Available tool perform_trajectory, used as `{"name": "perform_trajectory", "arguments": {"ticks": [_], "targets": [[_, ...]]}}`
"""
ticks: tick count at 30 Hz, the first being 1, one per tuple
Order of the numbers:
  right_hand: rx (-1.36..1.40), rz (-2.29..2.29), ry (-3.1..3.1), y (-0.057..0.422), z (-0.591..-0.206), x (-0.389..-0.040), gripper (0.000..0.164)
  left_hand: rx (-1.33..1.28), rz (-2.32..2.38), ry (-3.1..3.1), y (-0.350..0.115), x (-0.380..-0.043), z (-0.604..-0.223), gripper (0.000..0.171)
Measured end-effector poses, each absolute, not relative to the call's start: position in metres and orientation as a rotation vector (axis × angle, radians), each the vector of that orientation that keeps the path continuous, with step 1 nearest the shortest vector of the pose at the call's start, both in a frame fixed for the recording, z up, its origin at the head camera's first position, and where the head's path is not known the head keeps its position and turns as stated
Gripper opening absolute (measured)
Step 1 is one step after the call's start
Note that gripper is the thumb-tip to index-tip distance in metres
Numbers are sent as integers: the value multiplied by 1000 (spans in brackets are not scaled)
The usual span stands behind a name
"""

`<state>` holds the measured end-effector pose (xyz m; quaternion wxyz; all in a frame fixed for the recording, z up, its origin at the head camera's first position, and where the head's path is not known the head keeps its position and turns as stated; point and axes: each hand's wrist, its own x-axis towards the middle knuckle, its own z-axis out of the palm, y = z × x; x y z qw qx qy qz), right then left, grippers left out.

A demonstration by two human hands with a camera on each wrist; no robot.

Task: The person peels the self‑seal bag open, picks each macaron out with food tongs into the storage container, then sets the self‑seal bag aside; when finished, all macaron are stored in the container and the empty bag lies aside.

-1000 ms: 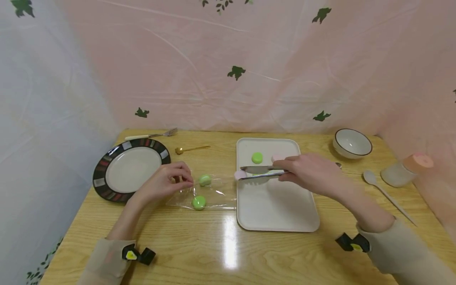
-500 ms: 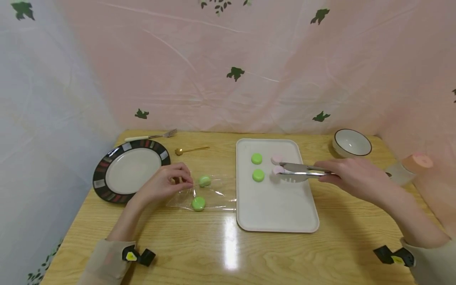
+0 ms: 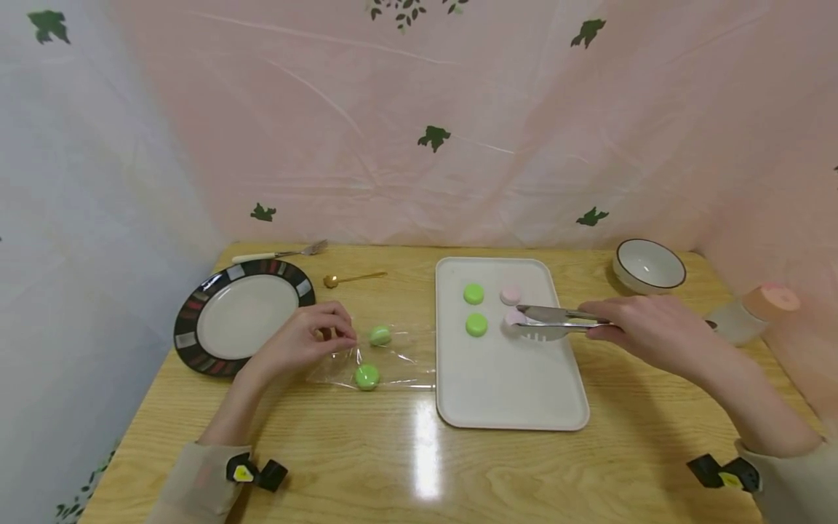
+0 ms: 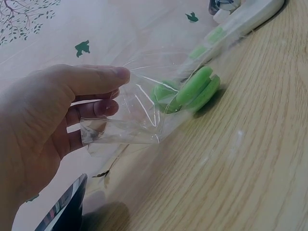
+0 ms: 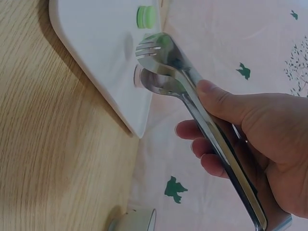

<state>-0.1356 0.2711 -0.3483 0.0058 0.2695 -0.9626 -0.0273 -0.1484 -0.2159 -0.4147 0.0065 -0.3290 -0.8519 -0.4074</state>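
Note:
My left hand [image 3: 304,338] pinches the open end of a clear plastic bag [image 4: 130,125] lying left of the tray. Two green macarons [image 3: 367,377] show through its film. My right hand [image 3: 644,324] grips metal tongs [image 3: 556,320], fingers along one side and thumb on the other in the right wrist view. The tong tips reach left over the white tray [image 3: 511,393], right at the edge of a pale pink macaron [image 3: 513,318]. Just behind it lies another pink macaron [image 3: 510,295]. Two green macarons [image 3: 476,324] sit left of the pink pair.
A dark-rimmed plate [image 3: 245,316] stands at the left, with a fork [image 3: 281,252] behind it and a small gold spoon [image 3: 353,279] to its right. At the right are a white bowl [image 3: 649,266] and a jar with a peach lid [image 3: 743,316], partly behind my right hand.
My right hand has carried the tongs and a pink macaron rightward from the tray's left edge, then drawn the tips slightly right of it. The left hand has stayed in place on the bag.

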Motion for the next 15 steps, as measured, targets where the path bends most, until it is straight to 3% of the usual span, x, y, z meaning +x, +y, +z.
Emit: {"name": "perform_trajectory", "arguments": {"ticks": [15], "targets": [[836, -89, -3023, 272, -358, -136, 25, -1014, -1293, -2684, -215, -147, -414, 6]]}}
